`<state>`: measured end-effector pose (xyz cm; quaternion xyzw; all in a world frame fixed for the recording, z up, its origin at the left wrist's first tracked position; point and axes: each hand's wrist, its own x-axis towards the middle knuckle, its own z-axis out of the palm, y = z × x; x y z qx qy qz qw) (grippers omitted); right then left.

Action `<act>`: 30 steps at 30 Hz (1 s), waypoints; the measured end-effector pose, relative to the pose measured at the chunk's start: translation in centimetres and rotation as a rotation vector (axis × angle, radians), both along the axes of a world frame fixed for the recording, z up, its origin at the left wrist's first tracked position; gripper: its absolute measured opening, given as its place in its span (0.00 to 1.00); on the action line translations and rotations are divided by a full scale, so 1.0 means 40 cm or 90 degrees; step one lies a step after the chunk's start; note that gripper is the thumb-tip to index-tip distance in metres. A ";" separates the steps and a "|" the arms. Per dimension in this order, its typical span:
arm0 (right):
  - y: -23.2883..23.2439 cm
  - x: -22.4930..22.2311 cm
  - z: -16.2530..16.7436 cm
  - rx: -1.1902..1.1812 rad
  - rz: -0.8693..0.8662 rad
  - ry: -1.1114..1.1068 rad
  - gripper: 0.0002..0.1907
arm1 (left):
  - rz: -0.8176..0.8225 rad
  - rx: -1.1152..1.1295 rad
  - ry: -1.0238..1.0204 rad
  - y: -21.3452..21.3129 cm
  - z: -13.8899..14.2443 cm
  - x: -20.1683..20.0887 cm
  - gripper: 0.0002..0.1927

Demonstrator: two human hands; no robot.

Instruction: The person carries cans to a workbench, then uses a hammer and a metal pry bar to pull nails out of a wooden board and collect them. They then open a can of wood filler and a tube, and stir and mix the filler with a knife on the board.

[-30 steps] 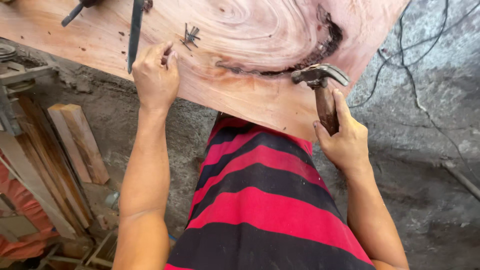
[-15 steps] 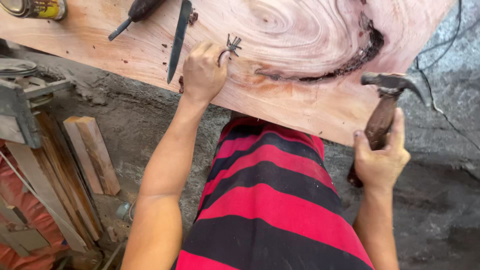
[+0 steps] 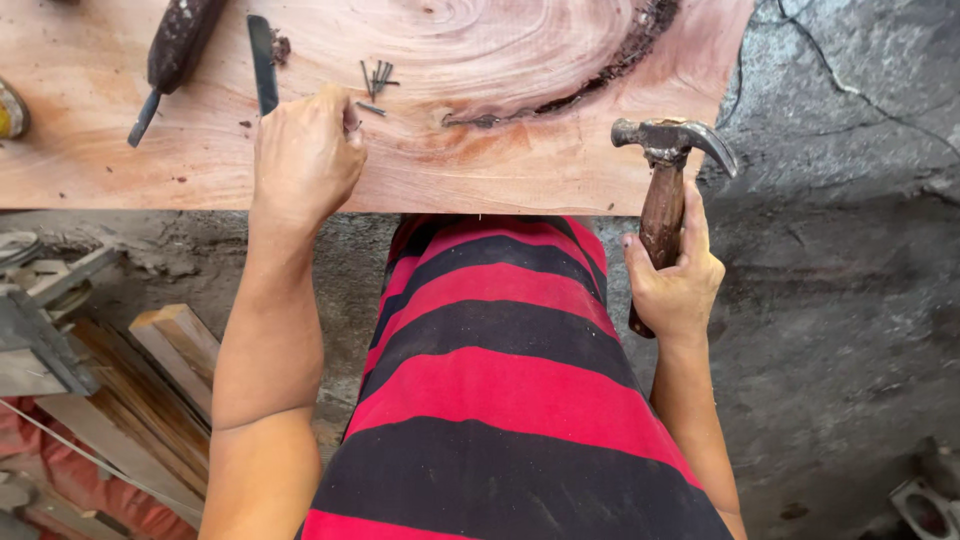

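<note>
A broad pinkish wooden slab with swirling grain and a dark bark-lined crack [image 3: 520,150] forms the surface across the top of the view. Below it hangs a red and black striped garment [image 3: 500,400]. The right hand [image 3: 675,285] has its fingers wrapped tight around the dark brown wooden handle of a claw hammer with a rusty grey steel head [image 3: 665,150], held upright at the slab's near edge, head level with the wood. The left hand [image 3: 305,155] rests on the slab, fingers curled together; whether they pinch anything cannot be told. Just beyond its knuckles lies a small loose cluster of dark thin nails [image 3: 377,78]. A dark flat blade [image 3: 263,65] and a dark-handled tool [image 3: 175,50] lie further left.
</note>
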<state>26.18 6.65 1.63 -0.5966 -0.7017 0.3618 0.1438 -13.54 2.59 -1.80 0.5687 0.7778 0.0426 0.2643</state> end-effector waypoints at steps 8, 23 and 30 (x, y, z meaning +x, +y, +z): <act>0.001 -0.004 -0.011 -0.003 -0.014 0.024 0.40 | -0.058 0.233 -0.447 0.196 -0.096 0.234 0.05; -0.011 -0.018 -0.028 0.007 -0.015 0.067 0.43 | -0.233 0.380 -0.323 0.219 -0.175 0.327 0.05; 0.000 -0.032 -0.023 0.047 0.015 0.088 0.40 | -0.201 0.341 -0.350 0.215 -0.182 0.331 0.06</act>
